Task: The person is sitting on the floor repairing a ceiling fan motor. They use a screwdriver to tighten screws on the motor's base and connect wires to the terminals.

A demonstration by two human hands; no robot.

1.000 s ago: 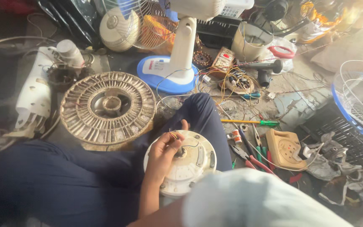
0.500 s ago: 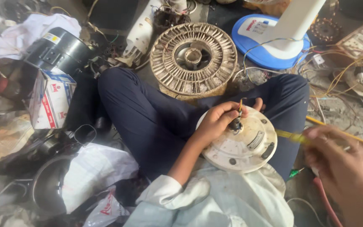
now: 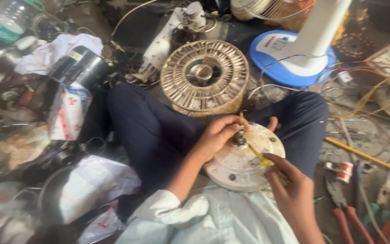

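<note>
In the head view, the left hand [image 3: 217, 135] is gripping the shaft at the centre of the white round motor housing [image 3: 242, 160] lying on the lap, while the right hand [image 3: 290, 190] is pinching a yellow-handled screwdriver [image 3: 258, 156] against it. A ribbed metal rotor [image 3: 204, 74] is lying just beyond the knees.

A second ago only the left hand [image 3: 215, 135] was on the round cream-white motor cover [image 3: 244, 158] in the lap. Since then the right hand [image 3: 294, 192] has come in from the right edge, closed around a thin yellow-handled screwdriver [image 3: 259, 157], and its tip now sits at the metal hub [image 3: 239, 138] beside the left fingers. The head has swung left, bringing the white crumpled plastic bag [image 3: 91, 185] into sight.
</note>
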